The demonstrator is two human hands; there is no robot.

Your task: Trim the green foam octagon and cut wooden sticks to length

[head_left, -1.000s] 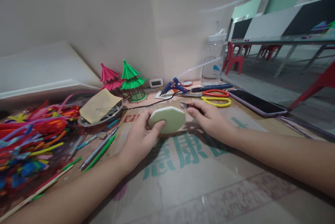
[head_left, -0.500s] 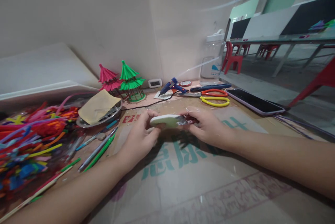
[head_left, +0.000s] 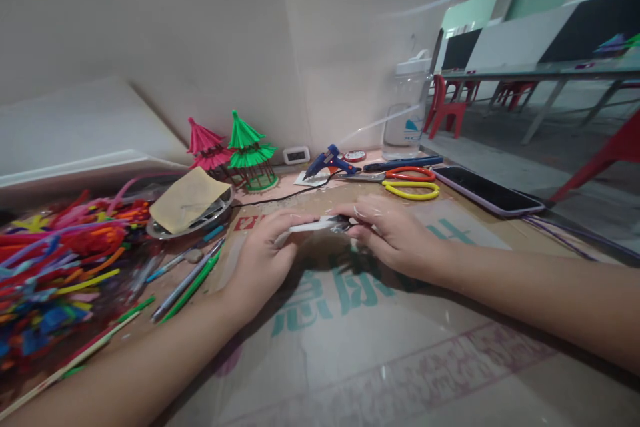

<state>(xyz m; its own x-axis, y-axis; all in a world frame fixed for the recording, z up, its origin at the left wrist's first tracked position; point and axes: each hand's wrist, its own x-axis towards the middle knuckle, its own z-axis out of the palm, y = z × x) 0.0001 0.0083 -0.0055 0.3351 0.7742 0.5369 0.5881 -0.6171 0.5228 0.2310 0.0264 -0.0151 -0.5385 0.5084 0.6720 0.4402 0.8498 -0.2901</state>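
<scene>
Between my two hands, over the cardboard, is a flat white piece point(head_left: 314, 224), seen nearly edge-on. My left hand point(head_left: 265, 250) pinches its left end between thumb and fingers. The fingers of my right hand point(head_left: 393, 230) close around a dark, grey-flecked part point(head_left: 341, 222) at the right end. Whether this dark part belongs to the white piece or is a separate thing, I cannot tell. Fine whitish strands lie across my right fingers. Both hands hide much of what they hold.
Behind my hands are a blue glue gun point(head_left: 331, 162), scissors point(head_left: 410, 184), and a green point(head_left: 250, 147) and a pink pagoda-like model point(head_left: 204, 140). A phone point(head_left: 487, 190) and water bottle point(head_left: 406, 110) stand right; colourful pipe cleaners point(head_left: 65, 260) and a metal tray point(head_left: 220, 215) lie left.
The white piece has tilted, so its pale face now shows as a thin edge. Both hands have turned slightly and come a little closer together.
</scene>
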